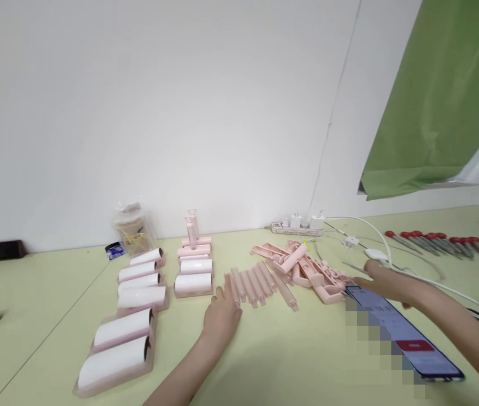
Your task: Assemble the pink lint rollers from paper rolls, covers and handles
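My left hand [222,318] reaches over the table with its fingers apart, at the near end of a row of translucent pink tubes [253,286]. Its index finger and thumb lie against the leftmost tube, which stays on the table. Farther right, my right hand [385,282] is stretched out above the top of a smartphone [404,335], its fingers pointing left. Those fingertips come close to a heap of pink plastic handles [302,265]; whether they touch is unclear. White lint rollers in pink covers [123,330] lie in rows left of my left hand.
A second column of rollers [194,283] has two small upright pink pieces [191,232] behind it. By the wall are a plastic-wrapped package [136,231] and a power strip [296,228]. White cables [385,242] run past my right arm. Red-topped grey objects [436,242] lie far right.
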### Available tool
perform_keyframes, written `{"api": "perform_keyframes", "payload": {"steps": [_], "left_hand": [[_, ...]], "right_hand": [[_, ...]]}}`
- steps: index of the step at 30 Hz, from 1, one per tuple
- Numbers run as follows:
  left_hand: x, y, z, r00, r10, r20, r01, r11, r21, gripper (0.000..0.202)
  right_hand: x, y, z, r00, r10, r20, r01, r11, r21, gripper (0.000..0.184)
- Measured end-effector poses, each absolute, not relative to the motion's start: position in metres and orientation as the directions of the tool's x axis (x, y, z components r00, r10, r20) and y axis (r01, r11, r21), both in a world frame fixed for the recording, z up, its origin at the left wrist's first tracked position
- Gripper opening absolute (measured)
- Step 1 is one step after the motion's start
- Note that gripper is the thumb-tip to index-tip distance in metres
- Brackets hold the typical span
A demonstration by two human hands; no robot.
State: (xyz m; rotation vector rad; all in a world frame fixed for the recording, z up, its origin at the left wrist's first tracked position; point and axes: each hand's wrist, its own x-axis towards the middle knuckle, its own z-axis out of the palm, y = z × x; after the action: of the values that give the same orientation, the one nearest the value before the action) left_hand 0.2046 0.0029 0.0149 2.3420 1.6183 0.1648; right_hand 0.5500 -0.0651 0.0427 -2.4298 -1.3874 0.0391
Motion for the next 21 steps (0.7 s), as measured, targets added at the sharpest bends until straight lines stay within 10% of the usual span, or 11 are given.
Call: {"api": "perform_keyframes", "payload": {"steps": [12, 21], "left_hand": [[0.192, -0.024, 0.001, 0.472, 0.875, 0.105, 0.823, -0.481, 0.304, 0.071], [0.169, -0.031, -0.087, 0.425, 0.673, 0.605, 0.717, -0.658, 0.229, 0.058]], "right_hand": [[0.356, 0.052, 0.071, 0.114, 0.929, 0.353, 0.708, 0.174, -0.685, 0.038], [0.233, 0.171, 0.071, 0.114, 0.942, 0.316, 0.625, 0.179, -0.760, 0.039]]}}
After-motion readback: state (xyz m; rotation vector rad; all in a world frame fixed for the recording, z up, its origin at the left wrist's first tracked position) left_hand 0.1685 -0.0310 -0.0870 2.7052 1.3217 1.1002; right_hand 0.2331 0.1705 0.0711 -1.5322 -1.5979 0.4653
